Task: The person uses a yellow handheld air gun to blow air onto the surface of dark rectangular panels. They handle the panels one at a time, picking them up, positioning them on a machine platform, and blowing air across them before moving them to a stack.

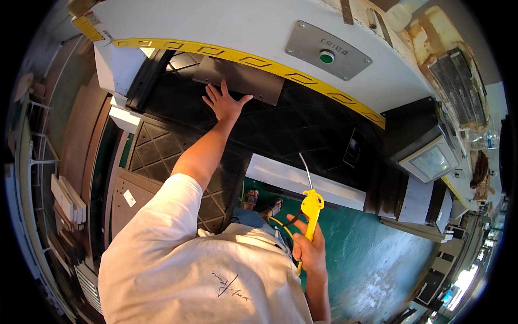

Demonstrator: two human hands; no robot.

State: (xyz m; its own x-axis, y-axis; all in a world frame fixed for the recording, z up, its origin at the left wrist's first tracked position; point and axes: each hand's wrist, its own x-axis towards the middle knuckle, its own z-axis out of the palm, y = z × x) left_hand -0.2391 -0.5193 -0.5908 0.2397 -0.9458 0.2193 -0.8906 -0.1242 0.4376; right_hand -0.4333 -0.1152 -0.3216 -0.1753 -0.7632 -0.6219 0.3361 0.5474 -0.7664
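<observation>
My left hand (225,103) reaches far forward with its fingers spread, at the near edge of a flat dark brown panel (243,79). The panel lies on the black machine bed (291,121), partly under the yellow-edged white housing. Down at the right, my right hand (310,249) is wrapped round the handle of a yellow air blow gun (312,208). Its thin bent metal nozzle points up and forward, over the white front edge of the bed. A yellow hose hangs from the gun beside my body.
Overhead spans a white machine housing (226,27) with a yellow strip and a metal plate holding a green button (326,56). A black-cased monitor (430,159) juts out at right. Stacked boards (68,200) stand on the left. Green floor (372,254) shows below.
</observation>
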